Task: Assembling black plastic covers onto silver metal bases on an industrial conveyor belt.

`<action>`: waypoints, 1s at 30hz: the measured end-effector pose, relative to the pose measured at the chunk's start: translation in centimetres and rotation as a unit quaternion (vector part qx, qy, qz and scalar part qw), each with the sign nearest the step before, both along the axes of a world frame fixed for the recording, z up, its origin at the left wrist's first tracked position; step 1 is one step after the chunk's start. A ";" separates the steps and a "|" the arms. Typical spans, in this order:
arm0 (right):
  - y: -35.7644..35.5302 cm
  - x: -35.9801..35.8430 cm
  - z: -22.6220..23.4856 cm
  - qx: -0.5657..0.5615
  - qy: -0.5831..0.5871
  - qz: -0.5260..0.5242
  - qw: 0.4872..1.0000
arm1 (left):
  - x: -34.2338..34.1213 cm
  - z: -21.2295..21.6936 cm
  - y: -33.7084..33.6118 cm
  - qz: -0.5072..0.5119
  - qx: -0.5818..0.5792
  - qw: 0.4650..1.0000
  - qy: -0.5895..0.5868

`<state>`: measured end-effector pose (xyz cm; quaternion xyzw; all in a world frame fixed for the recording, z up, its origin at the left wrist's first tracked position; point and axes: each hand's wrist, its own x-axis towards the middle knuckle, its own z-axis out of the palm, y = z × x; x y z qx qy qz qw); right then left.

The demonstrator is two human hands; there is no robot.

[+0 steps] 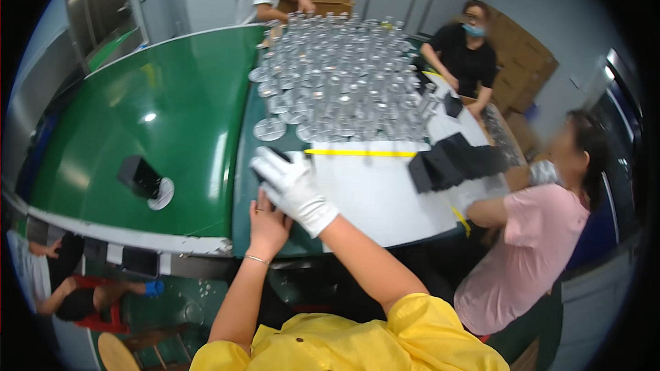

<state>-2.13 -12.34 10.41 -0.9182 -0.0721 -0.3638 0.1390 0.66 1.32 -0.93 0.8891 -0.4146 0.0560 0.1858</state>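
Gloved in white, the right hand (292, 189) reaches forward over the near edge of the dark green table (242, 192), its fingers lying close together and stretched flat over a small black object (265, 163) at the corner of a white sheet (375, 192); whether the fingers actually clamp that object cannot be told, since the glove hides most of it; the bare left hand (267, 223) rests just below and beside the glove, palm down on the table edge, fingers loosely together and holding nothing, a thin bracelet at the wrist; a yellow strip (361, 153) lies along the far edge of the sheet; beyond it stands a dense crowd of clear glass pieces (337, 75) on round bases; to the left a bright green conveyor belt (158, 117) carries one black box (139, 176) lying on a round glass base; a pile of black boxes (450, 161) sits on the right of the sheet, near a person in pink (529, 254).
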 end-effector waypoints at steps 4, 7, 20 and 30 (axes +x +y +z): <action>-0.2 -1.8 0.7 0.071 0.026 0.032 0.997 | 2.2 -1.8 -1.1 -0.019 -0.055 0.998 -0.025; -7.9 -4.6 2.0 0.073 -0.071 -0.032 0.994 | 2.4 -2.5 1.2 0.034 -0.040 0.997 -0.048; -26.7 -16.1 2.6 -0.130 0.141 -0.449 0.873 | 12.8 -0.3 13.8 0.254 -0.008 0.967 -0.014; -28.4 -16.5 5.4 -0.093 0.214 -0.406 0.883 | 4.1 7.8 1.7 0.083 0.106 0.991 0.017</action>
